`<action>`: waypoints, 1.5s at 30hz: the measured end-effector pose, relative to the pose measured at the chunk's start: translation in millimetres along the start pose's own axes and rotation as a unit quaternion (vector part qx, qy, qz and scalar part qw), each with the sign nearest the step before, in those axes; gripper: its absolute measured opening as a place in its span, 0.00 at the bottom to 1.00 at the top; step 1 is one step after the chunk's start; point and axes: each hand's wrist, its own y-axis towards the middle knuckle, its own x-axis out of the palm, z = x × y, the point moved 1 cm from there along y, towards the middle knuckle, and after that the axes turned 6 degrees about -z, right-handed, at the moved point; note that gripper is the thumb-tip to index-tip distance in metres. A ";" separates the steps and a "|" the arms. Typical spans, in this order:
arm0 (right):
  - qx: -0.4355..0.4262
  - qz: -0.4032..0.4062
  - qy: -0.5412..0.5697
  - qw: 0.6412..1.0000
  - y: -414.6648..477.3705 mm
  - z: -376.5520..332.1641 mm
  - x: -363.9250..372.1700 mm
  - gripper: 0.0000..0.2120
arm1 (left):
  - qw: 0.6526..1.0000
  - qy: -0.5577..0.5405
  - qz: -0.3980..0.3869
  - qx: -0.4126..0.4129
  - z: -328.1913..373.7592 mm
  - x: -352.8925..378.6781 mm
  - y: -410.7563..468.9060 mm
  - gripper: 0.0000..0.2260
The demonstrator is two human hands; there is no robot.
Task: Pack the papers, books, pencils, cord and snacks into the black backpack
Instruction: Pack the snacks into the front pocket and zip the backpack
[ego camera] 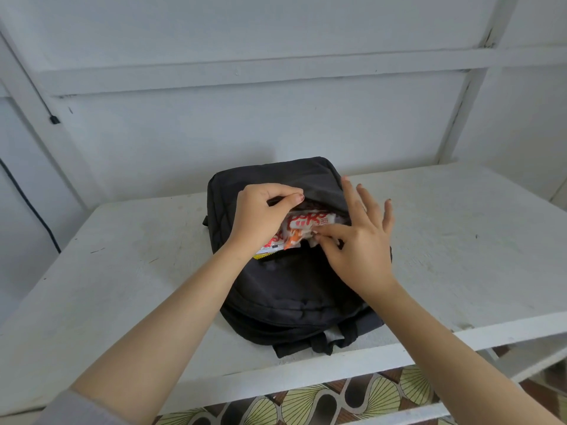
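From the head camera, my left hand (264,214) is curling its fingers tightly together, pinching the upper edge of the open pocket (319,185) on the black backpack (294,286), which is lying flat on the white table (122,271). My right hand (362,243) is pinching the red-and-white snack packets (306,222) between thumb and forefinger at the pocket mouth, my other three fingers fanning apart.

Black backpack (294,280), red/white/orange snack wrappers (306,225), white table (122,256), yellow-brown fan-pattern floor (352,397)
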 end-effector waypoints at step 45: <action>0.057 -0.059 -0.014 0.997 23.8 17.6 7.3 0.45 | 0.950 0.261 -0.143 0.090 -34.5 -10.2 -28.5 0.23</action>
